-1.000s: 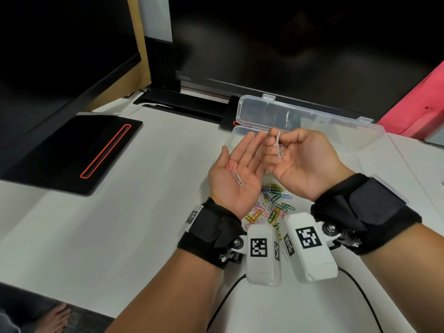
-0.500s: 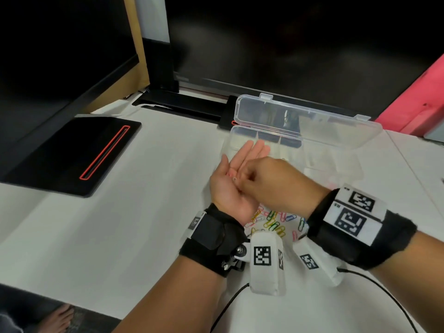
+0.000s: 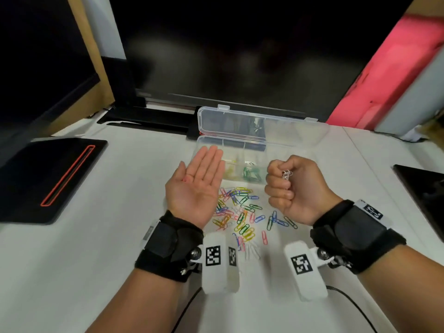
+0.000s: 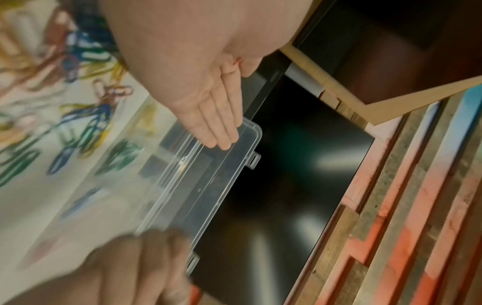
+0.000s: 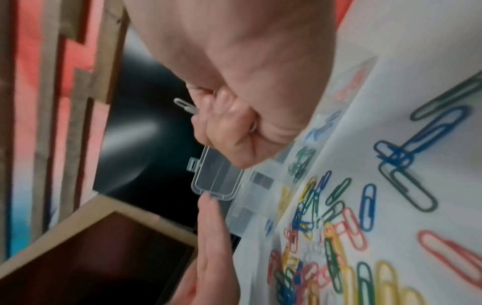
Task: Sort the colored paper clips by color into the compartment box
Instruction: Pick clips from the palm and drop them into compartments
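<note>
My left hand (image 3: 197, 181) lies flat, palm up, fingers straight, with a small red clip (image 3: 186, 179) near the base of its fingers. My right hand (image 3: 287, 181) is curled into a fist and grips white paper clips (image 3: 286, 174), one sticking out past the fingertips (image 5: 185, 105). A loose pile of colored paper clips (image 3: 242, 215) lies on the white table between my wrists. The clear compartment box (image 3: 295, 150) stands just beyond both hands with its lid (image 3: 263, 124) up; yellow clips (image 3: 230, 168) and green clips (image 3: 252, 173) lie in separate compartments.
A black pad with a red outline (image 3: 48, 179) lies at the left. A dark monitor (image 3: 240, 51) and its base stand behind the box. Another black pad (image 3: 422, 191) sits at the right edge. A cable (image 3: 350, 299) runs by my right forearm.
My right hand reached into the left palm, took the white clip, and has pulled away to the right as a fist. The left palm stays open, holding only a red clip.
</note>
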Demonstrator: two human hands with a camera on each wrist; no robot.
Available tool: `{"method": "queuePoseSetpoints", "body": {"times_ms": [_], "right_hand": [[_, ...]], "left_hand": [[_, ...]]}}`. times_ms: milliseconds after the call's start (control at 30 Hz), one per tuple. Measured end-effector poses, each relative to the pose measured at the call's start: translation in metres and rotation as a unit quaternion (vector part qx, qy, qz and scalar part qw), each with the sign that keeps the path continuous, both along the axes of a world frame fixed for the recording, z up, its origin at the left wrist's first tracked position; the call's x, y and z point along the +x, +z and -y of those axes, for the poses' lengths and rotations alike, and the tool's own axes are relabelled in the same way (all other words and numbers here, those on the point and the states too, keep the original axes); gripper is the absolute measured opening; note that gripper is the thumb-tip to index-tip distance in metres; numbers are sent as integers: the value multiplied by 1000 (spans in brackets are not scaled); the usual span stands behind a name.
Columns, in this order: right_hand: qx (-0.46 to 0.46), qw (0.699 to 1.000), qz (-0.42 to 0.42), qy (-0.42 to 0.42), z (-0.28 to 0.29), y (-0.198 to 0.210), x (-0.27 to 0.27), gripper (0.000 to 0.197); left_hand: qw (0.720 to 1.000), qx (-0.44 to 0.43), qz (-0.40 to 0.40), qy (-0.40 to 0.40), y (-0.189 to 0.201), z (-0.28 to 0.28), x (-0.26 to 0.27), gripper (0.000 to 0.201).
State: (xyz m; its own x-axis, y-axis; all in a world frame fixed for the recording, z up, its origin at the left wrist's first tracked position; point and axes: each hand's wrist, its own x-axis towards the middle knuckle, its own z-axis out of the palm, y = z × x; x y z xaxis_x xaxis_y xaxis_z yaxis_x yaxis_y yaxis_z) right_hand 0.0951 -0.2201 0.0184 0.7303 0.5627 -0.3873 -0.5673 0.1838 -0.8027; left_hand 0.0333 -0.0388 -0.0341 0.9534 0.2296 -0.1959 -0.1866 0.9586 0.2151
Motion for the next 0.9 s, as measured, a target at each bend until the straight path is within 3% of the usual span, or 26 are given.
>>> {"method": "queuePoseSetpoints", "body": {"times_ms": [133, 233, 433, 667, 900], "right_hand": [[41, 996, -31, -77, 6, 3, 16, 39], [21, 989, -11, -147, 13, 16, 31, 56], [-42, 949, 116, -289, 49, 33, 53, 49], [-108, 931, 237, -255, 22, 26, 70, 44], [-116, 930, 288, -194, -13, 23, 66, 53]], "left_hand": [[1000, -16, 9, 21, 2, -9, -2, 49], [1000, -17, 8, -12, 1, 7, -1, 47], [997, 25, -12, -79, -8, 33, 0, 44], [995, 42, -29, -85, -14, 33, 4, 45], [1000, 1, -19, 8, -8, -5, 0, 41]]}}
